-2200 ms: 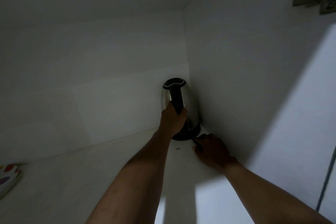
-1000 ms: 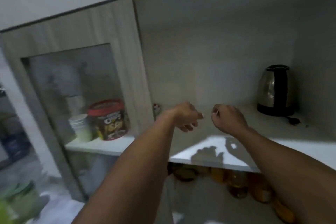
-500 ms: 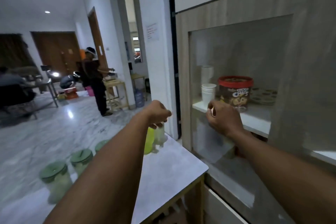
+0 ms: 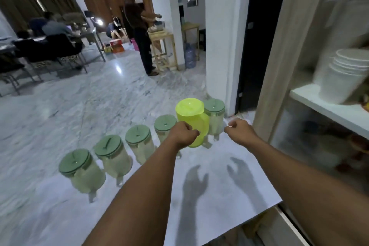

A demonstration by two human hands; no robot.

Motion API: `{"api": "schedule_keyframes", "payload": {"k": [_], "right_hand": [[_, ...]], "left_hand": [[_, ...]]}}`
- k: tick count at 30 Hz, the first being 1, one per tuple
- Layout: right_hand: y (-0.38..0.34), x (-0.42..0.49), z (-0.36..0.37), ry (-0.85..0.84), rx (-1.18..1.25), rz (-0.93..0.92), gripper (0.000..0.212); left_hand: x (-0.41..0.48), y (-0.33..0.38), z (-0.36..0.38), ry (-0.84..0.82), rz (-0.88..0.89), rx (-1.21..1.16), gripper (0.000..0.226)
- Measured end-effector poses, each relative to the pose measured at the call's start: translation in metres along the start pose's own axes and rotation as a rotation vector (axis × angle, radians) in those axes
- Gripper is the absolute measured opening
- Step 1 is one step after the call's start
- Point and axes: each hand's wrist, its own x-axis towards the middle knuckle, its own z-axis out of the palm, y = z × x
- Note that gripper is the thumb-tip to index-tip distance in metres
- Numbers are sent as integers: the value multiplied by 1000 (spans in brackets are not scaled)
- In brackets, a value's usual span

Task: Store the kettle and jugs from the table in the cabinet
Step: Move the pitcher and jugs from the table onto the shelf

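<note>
While both of your arms reach forward over the white table (image 4: 215,199), your left hand (image 4: 184,134) and your right hand (image 4: 240,132) are above it and hold nothing. The fingers of both hands are loosely curled under. Their shadows on the table top show the fingers apart from the thumbs. Your left hand is just in front of the yellow-green jug (image 4: 191,118) and covers its lower left side in the view; I cannot tell if it touches the jug. Your right hand is to the right of this jug, apart from it. The yellow-green jug stands upright with its lid on, near the far right corner of the table. Five clear jugs with pale green lids also stand on the table, in a line along its far edge. The nearest clear jug (image 4: 79,170) is at the left, and the last clear jug (image 4: 214,115) is just behind the yellow-green jug. The fourth one is partly hidden by your left wrist. At your right is the cabinet (image 4: 279,66) with a wooden frame, and on its white shelf (image 4: 329,110) stands a blurred stack of white cups (image 4: 343,78). Far behind, a person (image 4: 139,36) stands at a small wooden stand (image 4: 163,46).
</note>
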Motion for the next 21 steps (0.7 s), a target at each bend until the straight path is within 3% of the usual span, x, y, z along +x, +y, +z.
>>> {"api": "schedule_keyframes", "payload": {"k": [4,8,10,13,17,21], "right_hand": [[16,83,26,-102,113,152,14],[28,132,50,-156,223,295,33],[29,146,61,-167,268,328,35],[27,156,74,-194,317,351,23],[22,158,82,-169,350,347,15],[19,148,67,-131,410,368,27]], "left_hand": [[70,-2,43,-63,-108,-166,54],[110,-3,75,-57,-200,-280,71],[122,-3,83,-16,-213,-308,67],[133,-3,85,22,-202,-339,35],[136,-3,81,39,-182,-404,54],[131,-3,73,67,-198,-501,43]]}}
